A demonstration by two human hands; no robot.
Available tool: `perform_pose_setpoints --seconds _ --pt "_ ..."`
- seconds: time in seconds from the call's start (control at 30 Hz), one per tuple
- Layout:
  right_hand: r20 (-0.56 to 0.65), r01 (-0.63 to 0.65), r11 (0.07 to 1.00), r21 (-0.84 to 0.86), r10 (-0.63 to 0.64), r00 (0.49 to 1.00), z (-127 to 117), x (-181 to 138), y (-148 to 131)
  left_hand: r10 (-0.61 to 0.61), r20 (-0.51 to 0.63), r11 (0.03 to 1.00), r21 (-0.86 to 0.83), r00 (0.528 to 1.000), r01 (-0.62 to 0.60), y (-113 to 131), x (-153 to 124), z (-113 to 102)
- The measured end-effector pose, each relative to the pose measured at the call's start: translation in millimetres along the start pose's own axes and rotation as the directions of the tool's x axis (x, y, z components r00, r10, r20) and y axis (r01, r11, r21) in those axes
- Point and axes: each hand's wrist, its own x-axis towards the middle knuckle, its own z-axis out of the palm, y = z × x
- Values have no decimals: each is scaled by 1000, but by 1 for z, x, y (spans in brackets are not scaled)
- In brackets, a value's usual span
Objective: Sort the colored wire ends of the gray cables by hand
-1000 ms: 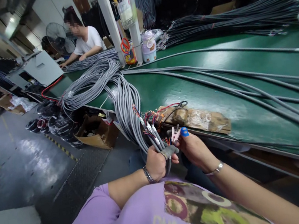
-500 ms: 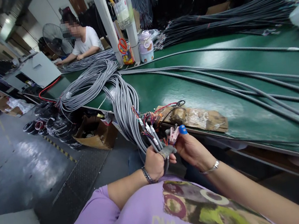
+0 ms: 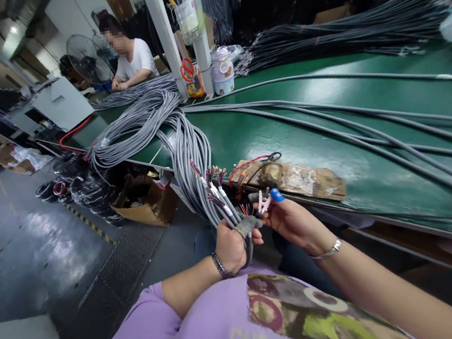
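My left hand [image 3: 231,245] is closed round the ends of several grey cables [image 3: 190,158], whose stripped coloured wires [image 3: 244,210] fan out above my thumb, which wears a grey cot. My right hand [image 3: 292,219], with a blue fingertip cover, pinches a small pink-and-white clip-like tool [image 3: 262,201] right beside those wire ends. Both hands are held just in front of the near edge of the green table [image 3: 329,120].
A brown taped pad [image 3: 295,176] with red and black leads lies on the table edge. Long grey cables run across the table. A cardboard box [image 3: 141,202] and cable coils sit on the floor at left. Another person [image 3: 131,62] works at the far end near a fan.
The cable ends in my left hand have shifted slightly left and up, with the wire tips spreading away from the pad. My right hand stays beside them with the small tool.
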Motion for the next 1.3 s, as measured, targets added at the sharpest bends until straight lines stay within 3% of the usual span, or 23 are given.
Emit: perform_pose_setpoints --seconds 0.2,0.5,0.7,0.97,1.13,1.3 --pt "0 -18 998 66 18 1000 5 0 3 1 10 998 66 1000 -2 -3 2 3" --pt "-21 86 991 100 -85 996 7 6 11 11 -1 995 102 1000 -11 -6 2 2" --pt "45 -14 987 162 6 999 9 2 13 14 12 991 133 1000 -15 -10 3 -2" --pt "-47 -21 967 253 34 998 -18 -6 19 -8 47 993 116 999 2 -13 2 -16" --pt "-113 -2 993 120 15 993 -40 -18 17 -43 129 987 159 991 22 -16 6 -22" --pt "-86 45 969 -242 -68 994 -44 -34 9 -79 206 971 236 975 29 -16 6 -29"
